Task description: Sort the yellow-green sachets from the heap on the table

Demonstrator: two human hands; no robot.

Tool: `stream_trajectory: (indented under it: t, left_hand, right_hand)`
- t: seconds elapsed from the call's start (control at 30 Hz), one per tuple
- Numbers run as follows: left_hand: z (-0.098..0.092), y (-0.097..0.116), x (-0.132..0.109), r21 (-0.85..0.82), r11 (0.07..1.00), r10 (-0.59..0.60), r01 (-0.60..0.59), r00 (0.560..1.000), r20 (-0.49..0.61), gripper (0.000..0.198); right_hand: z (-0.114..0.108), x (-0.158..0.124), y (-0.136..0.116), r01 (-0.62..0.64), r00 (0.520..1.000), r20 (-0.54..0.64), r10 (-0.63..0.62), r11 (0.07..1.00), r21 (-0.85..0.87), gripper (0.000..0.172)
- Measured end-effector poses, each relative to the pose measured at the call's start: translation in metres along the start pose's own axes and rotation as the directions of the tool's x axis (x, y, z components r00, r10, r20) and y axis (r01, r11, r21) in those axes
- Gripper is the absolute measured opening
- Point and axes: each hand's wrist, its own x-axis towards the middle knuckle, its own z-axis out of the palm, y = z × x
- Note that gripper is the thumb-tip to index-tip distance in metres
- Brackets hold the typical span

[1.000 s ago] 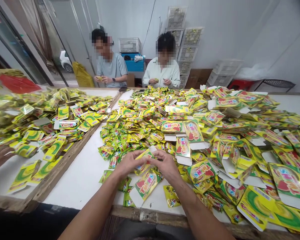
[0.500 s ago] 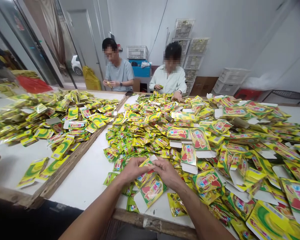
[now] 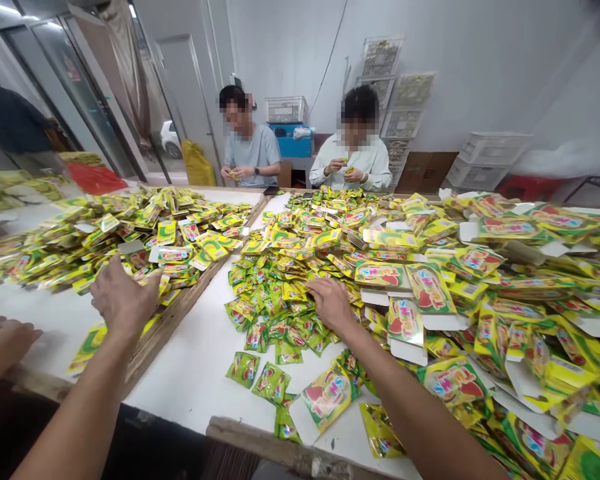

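My left hand [image 3: 125, 293] is over the left side of the wooden divider, fingers spread and nothing visible in them. Under and beyond it lies a heap of yellow-green boxes [image 3: 167, 232]. My right hand [image 3: 333, 303] rests at the edge of the small green candy packets [image 3: 275, 300], its fingers bent down and close together. Whatever is under its fingertips is hidden. Below that wrist, a flat printed box [image 3: 327, 398] with a white open flap lies near the table's front edge, beside loose green packets [image 3: 271, 382].
A wooden strip [image 3: 180, 300] divides the white tabletop [image 3: 180, 380]. Many open-flapped cartons [image 3: 455, 380] are heaped at right. Another person's hand [image 3: 5, 340] is at far left. Two people [image 3: 250, 147] sit opposite, handling small items. Crates [image 3: 485, 160] stand behind.
Both hands were together on a small box; they have parted. My left hand has moved left across the divider, opened, without the box. My right hand has moved forward to the packets.
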Motion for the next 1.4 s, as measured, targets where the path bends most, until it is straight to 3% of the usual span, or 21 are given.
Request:
stream_trajectory:
  t: [0.03, 0.1, 0.17, 0.27, 0.33, 0.4, 0.47, 0.53, 0.6, 0.67, 0.73, 0.8, 0.93, 1.03, 1.1, 1.17, 1.27, 1.33, 1.4]
  left_hand:
    - [0.004, 0.006, -0.009, 0.009, 0.999, 0.045, -0.045, 0.999, 0.001, 0.066]
    - [0.018, 0.028, -0.039, -0.016, 0.989, 0.144, -0.144, 0.975, 0.167, 0.044]
    - [0.035, 0.057, -0.074, -0.129, 0.958, 0.286, -0.255, 0.868, 0.405, 0.033]
    - [0.060, 0.095, -0.116, -0.168, 0.921, 0.384, -0.350, 0.752, 0.537, 0.032]
    - [0.071, 0.108, -0.131, -0.214, 0.898, 0.438, -0.385, 0.734, 0.520, 0.021]
    - [0.074, 0.111, -0.136, -0.321, 0.878, 0.471, -0.355, 0.756, 0.454, 0.010]
    - [0.072, 0.109, -0.137, -0.479, 0.848, 0.452, -0.229, 0.785, 0.424, 0.011]
    - [0.065, 0.108, -0.139, -0.634, 0.773, 0.403, -0.012, 0.781, 0.477, 0.017]
    - [0.060, 0.112, -0.147, -0.723, 0.649, 0.376, 0.235, 0.728, 0.574, 0.026]
    - [0.056, 0.120, -0.159, -0.724, 0.519, 0.367, 0.454, 0.647, 0.669, 0.035]
    - [0.054, 0.131, -0.173, -0.677, 0.391, 0.363, 0.624, 0.571, 0.736, 0.040]
    - [0.053, 0.142, -0.184, -0.625, 0.271, 0.344, 0.732, 0.533, 0.773, 0.040]
    - [0.049, 0.156, -0.192, -0.557, 0.112, 0.313, 0.823, 0.503, 0.806, 0.042]
    - [0.045, 0.160, -0.191, -0.552, 0.029, 0.296, 0.833, 0.521, 0.801, 0.045]
    - [0.042, 0.163, -0.191, -0.550, -0.005, 0.309, 0.835, 0.525, 0.793, 0.042]
    - [0.041, 0.166, -0.193, -0.562, -0.007, 0.318, 0.827, 0.535, 0.783, 0.039]
    - [0.040, 0.176, -0.194, -0.625, 0.037, 0.303, 0.780, 0.587, 0.751, 0.042]
    - [0.040, 0.184, -0.193, -0.646, 0.054, 0.325, 0.761, 0.598, 0.732, 0.042]
    - [0.040, 0.193, -0.189, -0.647, 0.072, 0.374, 0.759, 0.581, 0.723, 0.039]
  right_hand:
    - [0.000, -0.002, 0.000, -0.015, 0.998, -0.060, 0.017, 0.999, 0.046, 0.027]
    - [-0.004, -0.009, -0.003, -0.077, 0.983, -0.149, 0.106, 0.979, 0.189, 0.023]
    - [-0.012, -0.019, -0.008, -0.185, 0.960, -0.117, 0.256, 0.888, 0.421, 0.020]
    - [-0.021, -0.035, -0.013, -0.359, 0.884, 0.091, 0.459, 0.539, 0.762, 0.026]
    - [-0.024, -0.044, -0.014, -0.402, 0.830, 0.201, 0.519, 0.308, 0.863, 0.036]
    - [-0.022, -0.050, -0.012, -0.410, 0.803, 0.248, 0.541, 0.202, 0.889, 0.041]
    - [-0.019, -0.052, -0.011, -0.416, 0.808, 0.252, 0.533, 0.213, 0.884, 0.041]
    - [-0.016, -0.053, -0.011, -0.404, 0.830, 0.230, 0.508, 0.263, 0.876, 0.039]
    - [-0.015, -0.054, -0.013, -0.370, 0.854, 0.211, 0.476, 0.270, 0.889, 0.037]
    - [-0.016, -0.055, -0.015, -0.325, 0.868, 0.194, 0.458, 0.227, 0.918, 0.033]
    - [-0.017, -0.055, -0.015, -0.293, 0.865, 0.168, 0.472, 0.204, 0.934, 0.030]
    - [-0.019, -0.054, -0.015, -0.293, 0.844, 0.147, 0.516, 0.214, 0.932, 0.029]
    - [-0.022, -0.053, -0.013, -0.340, 0.777, 0.177, 0.605, 0.166, 0.926, 0.033]
    - [-0.021, -0.054, -0.015, -0.331, 0.793, 0.196, 0.576, 0.138, 0.933, 0.033]
    - [-0.017, -0.055, -0.017, -0.332, 0.803, 0.151, 0.577, 0.223, 0.917, 0.031]
    - [-0.013, -0.056, -0.017, -0.341, 0.798, 0.055, 0.600, 0.374, 0.862, 0.030]
    - [-0.012, -0.055, -0.017, -0.338, 0.803, -0.050, 0.593, 0.524, 0.782, 0.030]
    - [-0.016, -0.053, -0.017, -0.309, 0.821, -0.025, 0.570, 0.481, 0.821, 0.027]
    - [-0.025, -0.051, -0.017, -0.287, 0.836, 0.033, 0.548, 0.385, 0.877, 0.030]
